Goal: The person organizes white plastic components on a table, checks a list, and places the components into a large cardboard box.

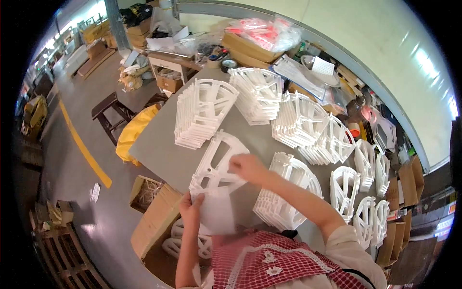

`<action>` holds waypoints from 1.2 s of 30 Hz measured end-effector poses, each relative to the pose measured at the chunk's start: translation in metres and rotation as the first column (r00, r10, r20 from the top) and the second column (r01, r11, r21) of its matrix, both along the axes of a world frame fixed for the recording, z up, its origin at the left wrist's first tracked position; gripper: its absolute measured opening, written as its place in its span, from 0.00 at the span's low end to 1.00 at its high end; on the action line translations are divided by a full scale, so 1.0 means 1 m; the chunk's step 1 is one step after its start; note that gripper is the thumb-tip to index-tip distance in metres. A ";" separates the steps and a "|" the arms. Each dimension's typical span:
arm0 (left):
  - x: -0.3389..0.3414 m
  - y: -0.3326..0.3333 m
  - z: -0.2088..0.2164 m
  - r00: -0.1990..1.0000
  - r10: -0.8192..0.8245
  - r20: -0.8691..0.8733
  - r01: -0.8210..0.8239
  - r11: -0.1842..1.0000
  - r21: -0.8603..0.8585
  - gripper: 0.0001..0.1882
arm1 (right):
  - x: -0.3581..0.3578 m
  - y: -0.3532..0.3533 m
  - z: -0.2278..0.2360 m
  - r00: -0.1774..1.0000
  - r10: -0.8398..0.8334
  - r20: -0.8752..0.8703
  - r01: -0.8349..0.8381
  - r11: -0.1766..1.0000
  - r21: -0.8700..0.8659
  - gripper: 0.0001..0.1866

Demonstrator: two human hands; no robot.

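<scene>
A white plastic fan-shaped frame (pixel 210 169) with cut-out openings lies in front of me on the grey table. My left hand (pixel 191 208) pinches its near left corner. Below the frame, a plain white flat panel (pixel 216 212) reaches toward my apron; whether it is joined to the frame I cannot tell. My right hand (pixel 248 168) is over the frame's right side, fingers curled together and slightly blurred. What its fingertips hold, if anything, is hidden. A fanned stack of similar white frames (pixel 288 190) lies right of it, partly behind my right forearm.
More stacks of white frames (pixel 204 113) cover the table's (pixel 161 139) far and right sides. An open cardboard box (pixel 159 226) with white parts stands at the near left. A clipboard (pixel 299 77) and bagged items (pixel 262 33) lie at the back. A dark stool (pixel 113 115) is on the floor.
</scene>
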State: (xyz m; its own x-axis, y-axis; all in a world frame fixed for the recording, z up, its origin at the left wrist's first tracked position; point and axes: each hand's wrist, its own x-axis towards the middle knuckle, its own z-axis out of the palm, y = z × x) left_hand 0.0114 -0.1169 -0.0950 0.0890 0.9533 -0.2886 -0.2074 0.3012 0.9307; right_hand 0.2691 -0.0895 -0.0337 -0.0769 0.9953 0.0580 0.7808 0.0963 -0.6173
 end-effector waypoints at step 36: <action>-0.049 0.020 0.047 0.968 0.191 0.162 -0.182 0.981 -0.066 0.14 | 0.150 -0.256 0.073 0.802 0.065 0.594 -0.057 0.998 -0.032 0.11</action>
State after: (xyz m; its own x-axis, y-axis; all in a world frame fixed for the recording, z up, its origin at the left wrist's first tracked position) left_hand -0.0380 -0.0972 -0.0482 -0.0379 0.9423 -0.3327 -0.4152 0.2880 0.8630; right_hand 0.4192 -0.3450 0.0395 -0.1531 0.9877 -0.0314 0.9877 0.1520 -0.0353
